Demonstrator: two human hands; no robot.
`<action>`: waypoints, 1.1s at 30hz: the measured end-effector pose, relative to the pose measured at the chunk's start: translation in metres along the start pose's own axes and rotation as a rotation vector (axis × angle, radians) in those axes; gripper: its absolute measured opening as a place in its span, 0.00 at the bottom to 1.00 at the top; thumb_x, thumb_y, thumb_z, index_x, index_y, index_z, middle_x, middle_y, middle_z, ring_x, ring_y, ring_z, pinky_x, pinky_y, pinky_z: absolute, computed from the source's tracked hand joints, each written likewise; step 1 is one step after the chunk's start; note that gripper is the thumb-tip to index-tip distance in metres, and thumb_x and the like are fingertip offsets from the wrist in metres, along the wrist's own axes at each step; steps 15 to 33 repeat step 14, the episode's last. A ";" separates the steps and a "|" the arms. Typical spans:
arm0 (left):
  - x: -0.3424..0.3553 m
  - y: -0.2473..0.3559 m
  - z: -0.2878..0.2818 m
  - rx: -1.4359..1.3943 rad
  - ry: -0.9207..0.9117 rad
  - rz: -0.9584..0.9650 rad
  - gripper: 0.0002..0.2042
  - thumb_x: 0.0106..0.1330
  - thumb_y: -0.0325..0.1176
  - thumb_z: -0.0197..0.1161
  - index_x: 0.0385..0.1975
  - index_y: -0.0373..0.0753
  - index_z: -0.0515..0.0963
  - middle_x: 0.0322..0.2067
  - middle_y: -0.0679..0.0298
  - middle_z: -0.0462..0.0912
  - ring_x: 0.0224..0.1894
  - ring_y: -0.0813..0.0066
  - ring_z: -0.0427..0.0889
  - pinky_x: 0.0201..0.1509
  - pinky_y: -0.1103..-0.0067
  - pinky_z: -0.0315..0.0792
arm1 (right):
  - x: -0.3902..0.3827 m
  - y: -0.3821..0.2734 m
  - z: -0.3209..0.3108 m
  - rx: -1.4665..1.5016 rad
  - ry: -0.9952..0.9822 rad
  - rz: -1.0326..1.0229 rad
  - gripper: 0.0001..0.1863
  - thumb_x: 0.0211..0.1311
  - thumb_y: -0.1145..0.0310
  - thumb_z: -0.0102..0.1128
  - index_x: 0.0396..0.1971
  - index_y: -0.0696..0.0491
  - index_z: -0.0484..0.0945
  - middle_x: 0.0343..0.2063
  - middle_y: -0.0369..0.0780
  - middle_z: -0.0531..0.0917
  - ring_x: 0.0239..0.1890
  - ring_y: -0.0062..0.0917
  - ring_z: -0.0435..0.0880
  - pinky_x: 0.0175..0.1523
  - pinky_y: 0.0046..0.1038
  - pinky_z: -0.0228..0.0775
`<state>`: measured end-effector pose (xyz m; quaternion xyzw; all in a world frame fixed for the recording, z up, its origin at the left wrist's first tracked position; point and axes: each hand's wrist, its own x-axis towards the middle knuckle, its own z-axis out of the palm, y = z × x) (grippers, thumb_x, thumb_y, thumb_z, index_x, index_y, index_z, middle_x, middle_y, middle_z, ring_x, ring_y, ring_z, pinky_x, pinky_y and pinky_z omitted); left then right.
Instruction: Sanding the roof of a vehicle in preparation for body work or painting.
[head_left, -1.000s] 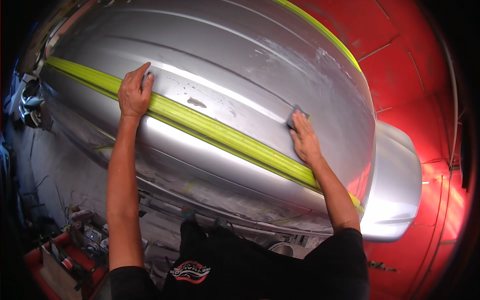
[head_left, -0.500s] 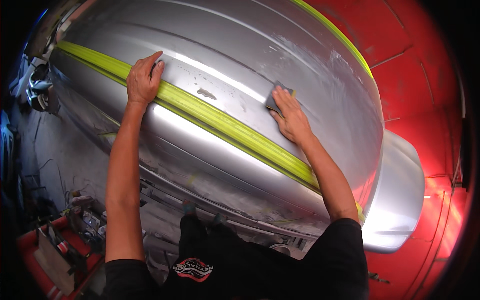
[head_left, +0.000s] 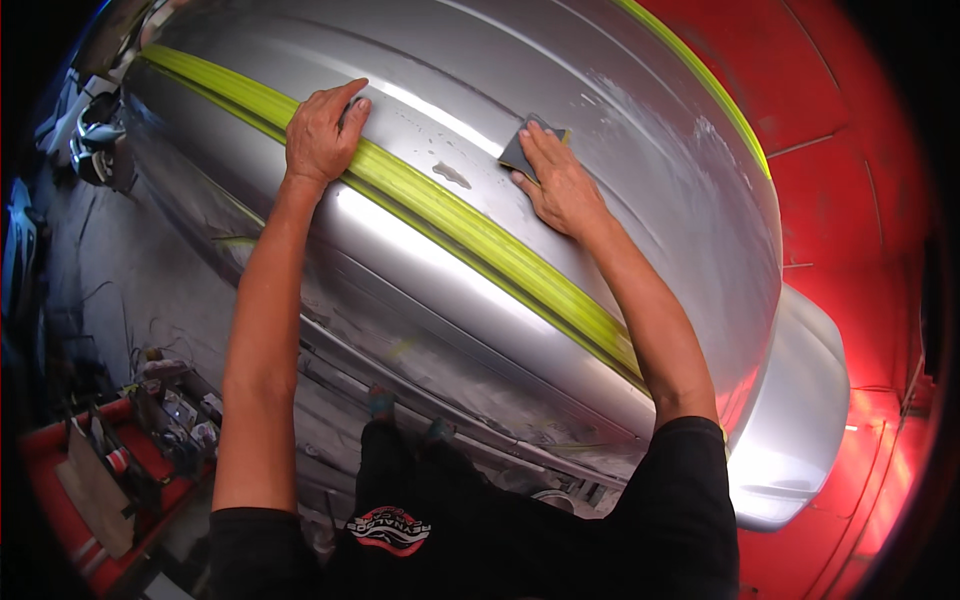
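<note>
A silver car roof (head_left: 430, 80) with wet spots stretches in front of me. Bright yellow-green masking tape (head_left: 480, 235) runs along its near edge. My left hand (head_left: 325, 135) rests over the taped edge, thumb and forefinger apart, the fingertips on the roof; a small dark patch between them is unclear. Under the fingers of my right hand (head_left: 562, 185) lies a thin grey sanding pad (head_left: 520, 148) with a yellowish edge, pressed against the roof. A small puddle (head_left: 452, 175) sits on the metal between my hands. Whitish smears mark the surface beyond the pad.
Another strip of yellow-green tape (head_left: 715, 90) lines the far roof edge. A silver rear end (head_left: 795, 420) bulges out at the right, beside a red floor (head_left: 830, 200). At lower left stands a red cart (head_left: 50, 440) holding tools and a board.
My right hand has slid the sanding pad up and to the left across the roof, closer to the puddle. My left hand stays on the taped edge as the view shifts slightly.
</note>
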<state>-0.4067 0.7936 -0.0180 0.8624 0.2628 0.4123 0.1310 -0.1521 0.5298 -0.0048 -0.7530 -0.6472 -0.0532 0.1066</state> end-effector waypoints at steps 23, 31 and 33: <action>0.000 -0.007 0.001 0.004 -0.005 0.030 0.18 0.72 0.45 0.60 0.55 0.44 0.83 0.46 0.57 0.88 0.49 0.58 0.85 0.56 0.67 0.75 | 0.128 -0.065 0.041 0.111 -0.063 -0.066 0.35 0.76 0.50 0.51 0.74 0.56 0.62 0.75 0.52 0.61 0.78 0.46 0.56 0.81 0.42 0.47; 0.000 -0.007 0.001 0.004 -0.005 0.030 0.18 0.72 0.45 0.60 0.55 0.44 0.83 0.46 0.57 0.88 0.49 0.58 0.85 0.56 0.67 0.75 | 0.128 -0.065 0.041 0.111 -0.063 -0.066 0.35 0.76 0.50 0.51 0.74 0.56 0.62 0.75 0.52 0.61 0.78 0.46 0.56 0.81 0.42 0.47; 0.000 -0.007 0.001 0.004 -0.005 0.030 0.18 0.72 0.45 0.60 0.55 0.44 0.83 0.46 0.57 0.88 0.49 0.58 0.85 0.56 0.67 0.75 | 0.128 -0.065 0.041 0.111 -0.063 -0.066 0.35 0.76 0.50 0.51 0.74 0.56 0.62 0.75 0.52 0.61 0.78 0.46 0.56 0.81 0.42 0.47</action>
